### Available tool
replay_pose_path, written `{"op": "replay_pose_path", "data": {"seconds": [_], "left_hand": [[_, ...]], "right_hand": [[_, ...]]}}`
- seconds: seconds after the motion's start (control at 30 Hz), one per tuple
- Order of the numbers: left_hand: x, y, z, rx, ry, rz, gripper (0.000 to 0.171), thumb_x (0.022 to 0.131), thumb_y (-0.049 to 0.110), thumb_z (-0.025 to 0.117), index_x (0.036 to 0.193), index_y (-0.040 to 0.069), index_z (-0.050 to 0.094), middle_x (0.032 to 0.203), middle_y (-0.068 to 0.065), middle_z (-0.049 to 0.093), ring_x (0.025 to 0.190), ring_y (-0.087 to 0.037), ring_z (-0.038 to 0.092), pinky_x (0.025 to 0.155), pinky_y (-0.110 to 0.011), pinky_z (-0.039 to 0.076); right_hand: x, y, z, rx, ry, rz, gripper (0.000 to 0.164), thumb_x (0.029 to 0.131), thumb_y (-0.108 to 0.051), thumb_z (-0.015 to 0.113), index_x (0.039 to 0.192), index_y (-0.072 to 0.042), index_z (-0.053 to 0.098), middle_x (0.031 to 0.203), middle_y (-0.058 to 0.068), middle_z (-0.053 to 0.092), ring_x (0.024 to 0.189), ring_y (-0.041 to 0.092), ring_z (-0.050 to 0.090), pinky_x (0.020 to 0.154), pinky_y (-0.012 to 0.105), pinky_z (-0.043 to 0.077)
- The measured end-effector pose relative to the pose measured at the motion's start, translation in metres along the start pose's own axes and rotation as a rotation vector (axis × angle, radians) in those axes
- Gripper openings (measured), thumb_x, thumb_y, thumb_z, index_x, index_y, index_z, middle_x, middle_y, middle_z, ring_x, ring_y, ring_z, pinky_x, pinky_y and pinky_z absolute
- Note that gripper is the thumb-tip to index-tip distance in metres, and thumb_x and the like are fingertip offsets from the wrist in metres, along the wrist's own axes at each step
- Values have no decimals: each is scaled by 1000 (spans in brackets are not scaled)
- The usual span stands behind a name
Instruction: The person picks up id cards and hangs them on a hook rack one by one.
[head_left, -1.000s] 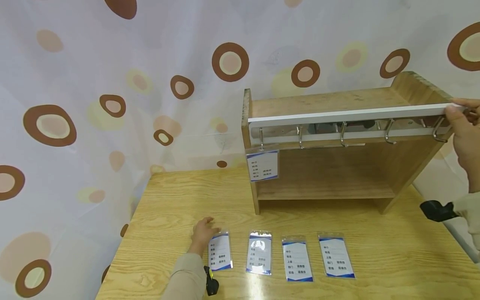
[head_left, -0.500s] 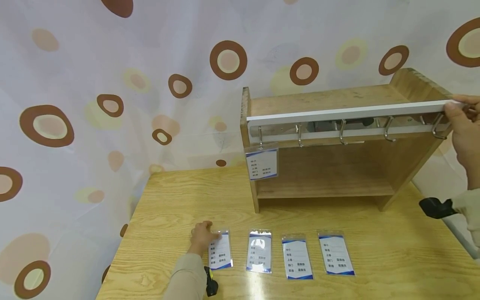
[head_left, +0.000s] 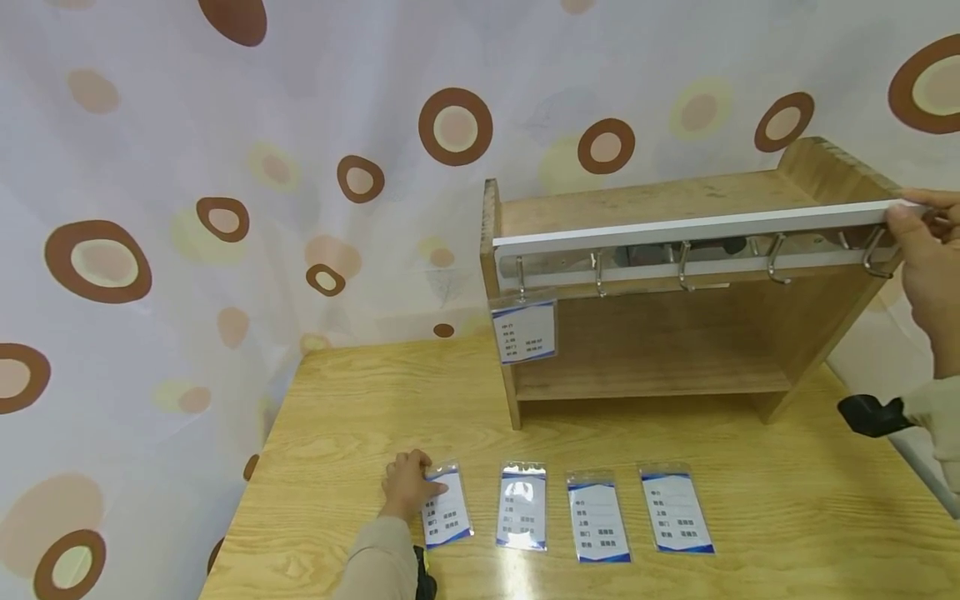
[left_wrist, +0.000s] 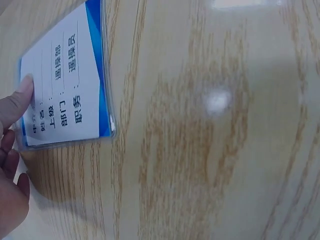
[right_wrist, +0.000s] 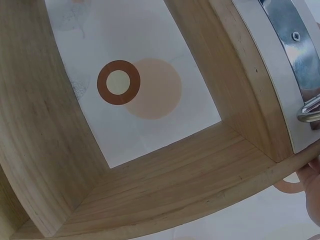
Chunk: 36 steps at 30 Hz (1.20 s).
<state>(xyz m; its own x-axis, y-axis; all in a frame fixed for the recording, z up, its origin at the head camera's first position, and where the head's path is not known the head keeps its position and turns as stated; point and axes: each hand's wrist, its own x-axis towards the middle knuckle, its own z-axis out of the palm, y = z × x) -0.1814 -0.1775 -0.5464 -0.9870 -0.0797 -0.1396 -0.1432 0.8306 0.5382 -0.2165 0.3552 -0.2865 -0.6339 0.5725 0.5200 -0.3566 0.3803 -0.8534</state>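
Observation:
My left hand (head_left: 407, 486) pinches the leftmost name badge (head_left: 447, 507) near its top edge. In the left wrist view the thumb presses on the face of this clear-sleeved badge (left_wrist: 65, 85), and the other fingers curl at its far edge, partly out of frame. At the far right my right hand (head_left: 930, 258) grips the right end of the white hook rail (head_left: 697, 229), thumb on the front. Only a bit of that right hand (right_wrist: 312, 192) shows in the right wrist view. The rail runs along a wooden shelf unit (head_left: 660, 350). From its leftmost hook hangs another badge (head_left: 524, 332).
Three more badges lie in a row to the right: one glossy badge (head_left: 522, 507), a middle badge (head_left: 598, 518) and a right badge (head_left: 677, 510). Several metal hooks (head_left: 684, 267) stick out from the rail. A patterned wall covering (head_left: 375, 100) stands behind the wooden table (head_left: 360, 392).
My left hand has moved onto the leftmost badge and taken hold of its top; that badge has turned and shifted slightly. The right hand stays on the rail's end.

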Motion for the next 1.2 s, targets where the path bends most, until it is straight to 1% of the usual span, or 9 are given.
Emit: {"op": "replay_pose_path", "data": {"seconds": [0.17, 0.37, 0.57, 0.73, 0.83, 0.97, 1.07, 1.17, 1.2], "left_hand": [[-2, 0, 0, 11, -2, -3, 38, 62, 21, 75, 88, 8, 51, 80, -2, 42, 77, -23, 37, 69, -40, 32], [-3, 2, 0, -38, 7, -21, 39, 60, 18, 77, 86, 5, 51, 77, -4, 41, 76, -22, 37, 63, -32, 36], [-4, 4, -3, -46, 32, -19, 41, 58, 16, 78, 88, 2, 54, 78, -5, 43, 76, -22, 39, 62, -31, 38], [-7, 3, -5, -86, 27, -16, 35, 59, 12, 77, 83, 1, 54, 78, -7, 44, 72, -21, 43, 61, -31, 40], [-8, 1, -5, -106, 25, -3, 33, 60, 12, 77, 80, 1, 53, 76, -6, 45, 68, -19, 44, 60, -30, 40], [-9, 0, -6, -169, 23, 17, 34, 63, 13, 75, 84, 1, 51, 77, -6, 49, 68, -16, 44, 59, -29, 40], [-9, 2, -9, -282, 21, 22, 35, 67, 9, 72, 92, 1, 49, 82, -8, 51, 67, -16, 48, 57, -28, 43], [-9, 6, -11, -383, 38, 33, 36, 70, 4, 68, 98, 0, 47, 86, -12, 50, 67, -17, 51, 55, -28, 45], [-8, 7, -12, -416, 43, 21, 36, 71, 3, 67, 100, 0, 46, 88, -13, 49, 67, -18, 51, 55, -28, 45]], "right_hand": [[-1, 0, 0, -7, -16, 9, 23, 85, -4, 51, 104, -12, 60, 79, -10, 51, 75, 2, 43, 65, 9, 34], [0, 1, -1, -7, -16, 12, 24, 85, -3, 50, 105, -11, 60, 81, -12, 53, 77, 2, 45, 68, 11, 35], [2, 1, -1, 21, -21, 47, 23, 85, -5, 51, 104, -12, 60, 79, -11, 52, 76, 2, 44, 67, 9, 35], [3, 0, -2, -14, -38, 85, 23, 86, -7, 50, 106, -14, 59, 83, -11, 50, 78, 1, 43, 67, 9, 34], [2, -1, -2, -46, -45, 84, 24, 87, -7, 48, 108, -15, 58, 84, -11, 49, 79, 1, 42, 66, 8, 33], [2, -1, -2, -39, -44, 63, 25, 86, -6, 49, 108, -14, 58, 84, -10, 50, 79, 1, 43, 66, 8, 34], [1, -1, -2, -28, -42, 41, 25, 86, -5, 49, 108, -12, 58, 83, -10, 51, 79, 2, 44, 66, 8, 34], [1, -1, -2, -26, -43, 32, 25, 86, -5, 49, 108, -11, 58, 83, -10, 51, 79, 2, 44, 66, 9, 34], [1, -2, -2, -25, -44, 31, 25, 86, -4, 49, 108, -11, 58, 83, -10, 51, 79, 2, 44, 66, 8, 34]]}}
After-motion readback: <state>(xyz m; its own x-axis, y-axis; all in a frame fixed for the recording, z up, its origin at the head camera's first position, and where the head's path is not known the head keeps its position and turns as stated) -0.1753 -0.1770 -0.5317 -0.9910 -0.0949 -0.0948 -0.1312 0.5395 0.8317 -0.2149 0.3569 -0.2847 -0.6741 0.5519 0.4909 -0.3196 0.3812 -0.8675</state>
